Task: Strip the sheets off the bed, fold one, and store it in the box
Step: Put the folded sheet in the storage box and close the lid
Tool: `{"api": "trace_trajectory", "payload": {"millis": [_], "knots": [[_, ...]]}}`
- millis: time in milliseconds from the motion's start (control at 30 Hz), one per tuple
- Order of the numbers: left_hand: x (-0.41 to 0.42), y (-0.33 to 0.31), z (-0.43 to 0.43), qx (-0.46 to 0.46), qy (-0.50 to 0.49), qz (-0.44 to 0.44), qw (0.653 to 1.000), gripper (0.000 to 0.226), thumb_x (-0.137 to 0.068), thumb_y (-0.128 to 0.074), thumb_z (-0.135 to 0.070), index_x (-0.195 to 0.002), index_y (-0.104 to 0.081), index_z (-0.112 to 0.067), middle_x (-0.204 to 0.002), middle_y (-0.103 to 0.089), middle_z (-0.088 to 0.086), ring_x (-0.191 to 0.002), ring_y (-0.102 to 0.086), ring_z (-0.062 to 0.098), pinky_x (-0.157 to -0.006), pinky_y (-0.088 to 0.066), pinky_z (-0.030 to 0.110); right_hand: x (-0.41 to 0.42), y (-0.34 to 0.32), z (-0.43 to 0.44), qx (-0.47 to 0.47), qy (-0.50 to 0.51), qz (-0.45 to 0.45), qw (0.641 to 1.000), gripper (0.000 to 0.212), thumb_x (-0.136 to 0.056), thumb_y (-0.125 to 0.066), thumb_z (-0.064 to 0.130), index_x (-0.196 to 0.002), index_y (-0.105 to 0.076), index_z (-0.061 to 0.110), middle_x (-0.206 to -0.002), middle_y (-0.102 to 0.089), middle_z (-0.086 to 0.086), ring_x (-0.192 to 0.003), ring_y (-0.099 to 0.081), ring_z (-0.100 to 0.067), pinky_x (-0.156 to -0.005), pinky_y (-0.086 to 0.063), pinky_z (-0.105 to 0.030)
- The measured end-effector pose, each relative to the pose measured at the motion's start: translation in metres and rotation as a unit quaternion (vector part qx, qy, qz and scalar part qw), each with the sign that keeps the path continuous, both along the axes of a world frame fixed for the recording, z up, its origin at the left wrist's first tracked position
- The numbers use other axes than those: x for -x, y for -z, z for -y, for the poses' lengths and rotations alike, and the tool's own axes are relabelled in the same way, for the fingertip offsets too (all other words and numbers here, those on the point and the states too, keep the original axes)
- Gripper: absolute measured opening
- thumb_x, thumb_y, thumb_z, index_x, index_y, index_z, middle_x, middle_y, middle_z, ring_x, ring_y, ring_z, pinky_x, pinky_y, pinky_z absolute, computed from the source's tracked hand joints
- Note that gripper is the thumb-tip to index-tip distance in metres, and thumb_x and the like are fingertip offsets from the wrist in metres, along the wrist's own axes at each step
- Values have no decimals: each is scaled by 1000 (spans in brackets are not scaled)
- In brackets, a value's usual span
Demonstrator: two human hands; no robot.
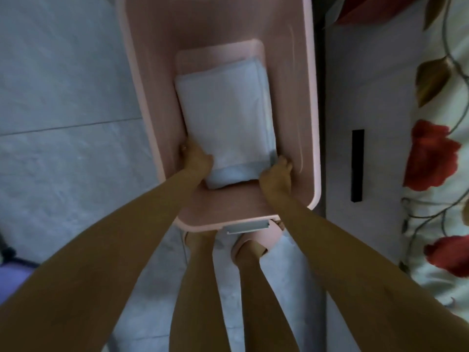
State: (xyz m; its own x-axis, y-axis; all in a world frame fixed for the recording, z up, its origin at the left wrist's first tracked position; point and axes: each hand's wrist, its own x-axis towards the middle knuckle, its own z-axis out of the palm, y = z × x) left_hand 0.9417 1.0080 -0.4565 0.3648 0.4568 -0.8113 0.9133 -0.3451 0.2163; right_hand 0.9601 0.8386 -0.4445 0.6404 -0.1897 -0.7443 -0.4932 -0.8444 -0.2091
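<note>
A folded white sheet lies inside a deep pink plastic box, tilted with its near end raised above the box floor. My left hand grips the sheet's near left corner, thumb on top. At the near right corner my right hand holds the sheet with fingers curled under its edge. Both arms reach down into the box from its near rim.
The box stands on a grey tiled floor. To its right is a white bed frame side with a black slot, and a floral cover on the bed. My legs and feet stand at the box's near rim.
</note>
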Motion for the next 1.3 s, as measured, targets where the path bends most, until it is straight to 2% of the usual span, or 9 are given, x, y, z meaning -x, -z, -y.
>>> {"api": "trace_trajectory", "payload": {"millis": [233, 367, 433, 600, 867, 1000, 1100, 1167, 1300], "knots": [[29, 15, 36, 103, 380, -44, 918, 63, -95, -39, -7, -149, -18, -32, -157, 16, 5, -142, 12, 41, -116, -8, 50, 7, 1, -9, -27, -262, -64, 963, 53, -91, -47, 15, -143, -34, 23, -146, -27, -17, -132, -29, -39, -107, -30, -49], [37, 28, 36, 94, 490, -98, 861, 65, -94, -31, -8, -149, -9, -33, -155, 24, 7, -136, 25, 45, -114, 0, 57, 6, 29, -3, 21, -372, -179, 911, 66, -97, -39, 20, -152, -3, 28, -157, 11, -17, -144, 4, -41, -115, -8, -49], [31, 24, 38, 81, 496, -129, 855, 60, -97, -30, -11, -150, -9, -30, -153, 26, 10, -136, 24, 45, -114, 5, 55, 5, 33, -3, 7, -358, -202, 912, 65, -98, -37, 19, -152, -1, 28, -158, 12, -14, -144, 4, -39, -115, -10, -50], [3, -22, 46, 51, 502, -133, 853, 47, -101, -35, -25, -147, -29, -15, -154, -24, 12, -139, -27, 28, -112, -21, 34, -9, 6, 11, -122, -125, -100, 980, 42, -92, -46, 4, -133, -49, 7, -136, -50, -17, -125, -46, -32, -103, -35, -30], [-38, -181, 72, 33, 590, -4, 806, 36, -96, -40, -26, -129, -52, -21, -127, -56, 9, -112, -54, 27, -89, -43, 35, -29, -135, 51, -270, -4, -146, 952, 32, -91, -44, -6, -118, -61, 1, -119, -58, -14, -107, -52, -23, -97, -39, -27], [-60, -264, 120, 70, 564, 90, 818, 49, -86, -33, -47, -119, -59, -22, -114, -63, 7, -99, -59, 26, -82, -45, 34, -28, -245, 107, -297, 144, 75, 941, 30, -92, -39, -5, -103, -63, 10, -92, -66, -6, -84, -62, -21, -83, -53, -38], [-75, -297, 166, 104, 597, 135, 784, 31, -94, -43, -25, -122, -56, -21, -113, -62, 6, -98, -58, 25, -80, -45, 33, -10, -304, 163, -168, 206, 311, 913, 23, -89, -39, 5, -96, -59, 14, -84, -61, 3, -74, -58, -13, -67, -51, -34], [-83, -322, 208, 132, 632, 166, 746, 30, -95, -43, -22, -123, -54, -21, -112, -62, 7, -98, -59, 26, -82, -50, 38, 9, -326, 212, -30, 237, 401, 884, 26, -87, -42, 9, -109, -57, 12, -101, -59, 1, -90, -55, -10, -77, -47, -28], [-87, -346, 258, 192, 631, 188, 728, 29, -96, -43, -22, -122, -55, -20, -110, -64, 3, -95, -61, 21, -83, -51, 40, 56, -309, 300, 241, 230, 260, 906, 58, -92, -49, 18, -146, -29, 12, -152, -27, -11, -141, -21, -29, -115, -16, -36]]}}
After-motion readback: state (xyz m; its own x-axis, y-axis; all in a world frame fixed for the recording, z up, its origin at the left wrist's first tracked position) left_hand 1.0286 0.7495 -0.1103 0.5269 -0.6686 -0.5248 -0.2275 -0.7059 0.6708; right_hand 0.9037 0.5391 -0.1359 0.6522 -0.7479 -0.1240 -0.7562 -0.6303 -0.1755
